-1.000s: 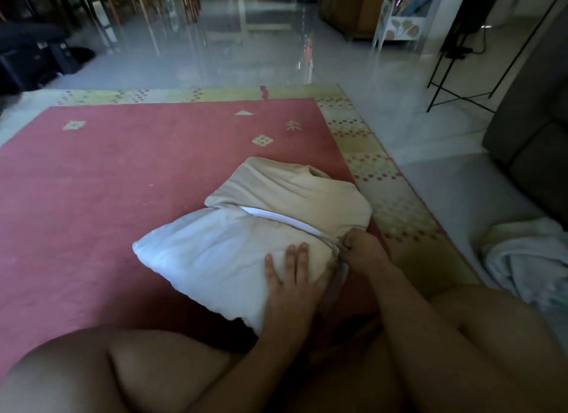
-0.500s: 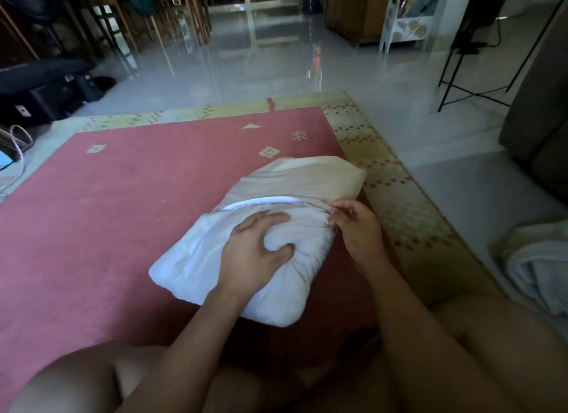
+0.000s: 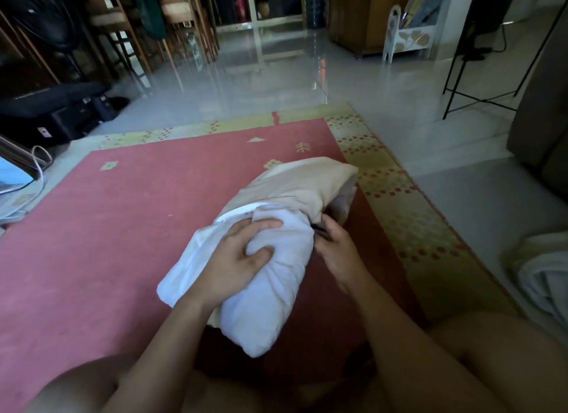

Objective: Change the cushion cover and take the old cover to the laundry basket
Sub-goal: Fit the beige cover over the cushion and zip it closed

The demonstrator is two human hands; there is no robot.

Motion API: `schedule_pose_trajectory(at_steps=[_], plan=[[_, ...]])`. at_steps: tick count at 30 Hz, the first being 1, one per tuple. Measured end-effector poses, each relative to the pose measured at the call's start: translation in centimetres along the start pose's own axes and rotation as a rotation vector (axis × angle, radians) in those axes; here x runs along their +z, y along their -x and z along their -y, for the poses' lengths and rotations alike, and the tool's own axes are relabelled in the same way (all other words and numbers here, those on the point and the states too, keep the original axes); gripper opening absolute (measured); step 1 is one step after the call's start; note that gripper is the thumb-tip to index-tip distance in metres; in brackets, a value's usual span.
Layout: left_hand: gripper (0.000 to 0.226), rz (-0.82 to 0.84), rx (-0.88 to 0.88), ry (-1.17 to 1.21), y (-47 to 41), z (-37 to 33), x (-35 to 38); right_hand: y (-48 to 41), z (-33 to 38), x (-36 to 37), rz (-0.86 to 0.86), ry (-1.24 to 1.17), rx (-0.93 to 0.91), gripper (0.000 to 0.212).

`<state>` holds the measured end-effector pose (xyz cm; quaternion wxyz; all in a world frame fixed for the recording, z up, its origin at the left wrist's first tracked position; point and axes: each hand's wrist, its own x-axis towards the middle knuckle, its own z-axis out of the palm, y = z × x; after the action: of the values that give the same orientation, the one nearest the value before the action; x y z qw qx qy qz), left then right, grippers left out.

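Note:
A white cushion (image 3: 261,292) lies on the red rug, its far half inside a beige cover (image 3: 307,188). My left hand (image 3: 236,256) grips a bunched fold of the white cushion near the cover's opening, fingers curled into the fabric. My right hand (image 3: 335,252) pinches the cover's edge at the cushion's right side, where a dark gap shows. The cover's white inner hem shows just above my left fingers.
The red rug (image 3: 123,228) has a yellow patterned border (image 3: 399,203). A crumpled white cloth (image 3: 544,274) lies on the floor at the right. A sofa (image 3: 544,129) stands far right, a black stand (image 3: 485,83) behind. Dark boxes (image 3: 52,111) and chairs stand at back left.
My left hand went from pressing flat on the cushion to gripping a fold of it. The cushion has been squeezed narrower and turned, and my right hand has stayed at the cover's edge.

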<state>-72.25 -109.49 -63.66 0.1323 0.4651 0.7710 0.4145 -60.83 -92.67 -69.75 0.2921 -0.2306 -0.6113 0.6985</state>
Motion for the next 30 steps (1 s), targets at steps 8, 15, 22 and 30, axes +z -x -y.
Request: schedule_pose_trajectory(at_steps=[8,15,22,30], plan=[[0.071,-0.116,-0.057,-0.472,1.6,-1.6,3.1,0.1,0.8,3.3,-0.065,0.101,-0.161,0.01],[0.054,-0.268,-0.038,-0.398,0.0,-1.1,2.0,0.0,2.9,3.3,0.03,0.052,-0.292,0.029],[0.068,-0.293,-0.049,-0.176,-1.7,-4.1,2.2,0.4,6.2,3.1,-0.008,0.236,-0.41,0.04],[0.063,-0.154,0.0,-0.23,-3.2,-5.3,2.5,0.7,7.4,1.0,-0.001,0.331,-0.338,0.043]])
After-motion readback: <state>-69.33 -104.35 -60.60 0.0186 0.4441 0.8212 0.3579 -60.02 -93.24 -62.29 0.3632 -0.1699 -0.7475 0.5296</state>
